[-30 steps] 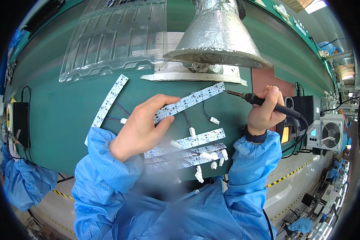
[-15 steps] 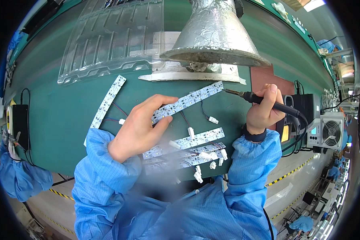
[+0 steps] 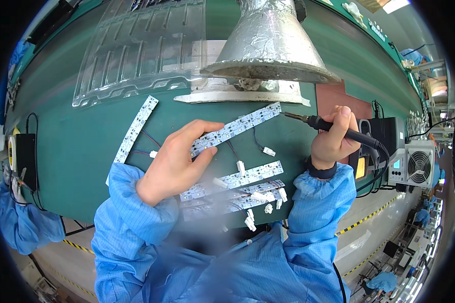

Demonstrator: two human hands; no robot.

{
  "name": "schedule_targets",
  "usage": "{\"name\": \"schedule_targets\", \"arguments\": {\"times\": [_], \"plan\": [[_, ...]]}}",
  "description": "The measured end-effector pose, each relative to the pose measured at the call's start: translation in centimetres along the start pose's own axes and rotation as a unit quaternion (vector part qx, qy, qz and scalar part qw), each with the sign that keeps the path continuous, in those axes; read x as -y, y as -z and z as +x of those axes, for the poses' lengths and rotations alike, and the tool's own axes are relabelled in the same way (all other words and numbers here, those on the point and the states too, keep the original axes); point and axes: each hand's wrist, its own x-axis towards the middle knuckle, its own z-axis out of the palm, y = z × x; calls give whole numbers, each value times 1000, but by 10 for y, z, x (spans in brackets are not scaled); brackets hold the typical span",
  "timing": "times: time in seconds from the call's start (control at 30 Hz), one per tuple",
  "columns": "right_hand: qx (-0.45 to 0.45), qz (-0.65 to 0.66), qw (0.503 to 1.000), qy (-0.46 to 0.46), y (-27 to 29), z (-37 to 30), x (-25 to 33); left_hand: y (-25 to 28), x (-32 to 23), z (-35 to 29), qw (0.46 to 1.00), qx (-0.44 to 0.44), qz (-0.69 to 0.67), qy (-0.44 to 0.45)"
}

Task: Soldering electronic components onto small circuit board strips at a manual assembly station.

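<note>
My left hand (image 3: 174,159) is closed on a white LED circuit strip (image 3: 242,125), pinching its lower left part between thumb and fingers. The strip slants up to the right, with thin wires and white plugs (image 3: 269,151) hanging below it. A soldering iron (image 3: 341,132) is gripped in my right hand (image 3: 333,139). Its tip lies at the strip's upper right end; whether they touch I cannot tell. Another LED strip (image 3: 134,132) lies to the left, partly under my left sleeve. Several more strips (image 3: 255,175) with white connectors lie nearer to me.
A foil-covered fume hood (image 3: 275,43) stands at the back above a white base. To its left lies a clear plastic tray (image 3: 136,55). A soldering station (image 3: 397,164) and a fan unit (image 3: 419,162) sit at the right edge. A co-worker's blue sleeve (image 3: 28,222) shows at far left.
</note>
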Motion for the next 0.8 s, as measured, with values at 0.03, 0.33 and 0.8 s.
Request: {"name": "schedule_targets", "arguments": {"times": [0.03, 0.33, 0.8], "plan": [[-4, -3, 1000, 8, -1, 0, -1, 0, 0, 0, 1000, 1, 1, 1], [-54, 18, 998, -20, 3, 6, -3, -1, 1, -2, 1000, -2, 14, 1], [-140, -10, 990, -11, 8, 22, -13, 1, -1, -9, 1000, -12, 0, 0]]}}
